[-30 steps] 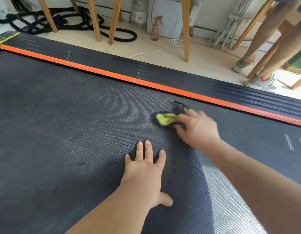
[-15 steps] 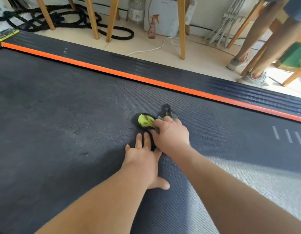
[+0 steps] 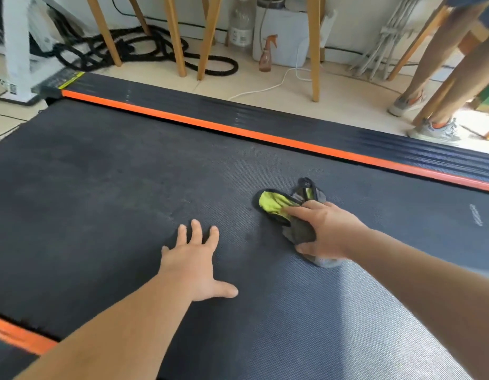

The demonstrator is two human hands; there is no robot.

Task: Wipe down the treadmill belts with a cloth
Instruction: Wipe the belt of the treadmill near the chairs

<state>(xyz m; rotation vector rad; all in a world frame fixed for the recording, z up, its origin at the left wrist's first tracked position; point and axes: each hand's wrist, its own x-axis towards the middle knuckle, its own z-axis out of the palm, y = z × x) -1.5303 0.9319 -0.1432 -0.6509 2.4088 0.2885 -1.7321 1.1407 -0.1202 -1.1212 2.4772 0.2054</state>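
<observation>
Pale floor is running along the back of the room, where a coiled black rope (image 3: 144,50), a spray bottle (image 3: 266,54) and some wooden legs (image 3: 177,37) are standing. Another person's sneakers (image 3: 433,131) are showing near the belt's far right corner. Across the foreground the dark treadmill belt (image 3: 101,187) is stretching wide, bordered at its far edge by an orange strip (image 3: 238,134).

The person's right hand (image 3: 328,231) is pressing a bunched cloth (image 3: 276,204) (grey, with a yellow-green patch) onto the belt, right of the middle and nearer the far edge than the near one. Fingers and thumb are curling round the wad, gripping it. The left hand (image 3: 194,259) is lying flat on the belt with fingers spread wide, holding nothing and apparently bracing the body, well apart from the cloth.

I'd judge a wiping stroke is under way, mid-belt. Dull scuffed patches are showing toward the belt's left end, so the next move is probably calling for a firm sweep leftward, with the bracing hand lifting out of the cloth's path and the cloth pressed flat under the palm rather than rolling up.
</observation>
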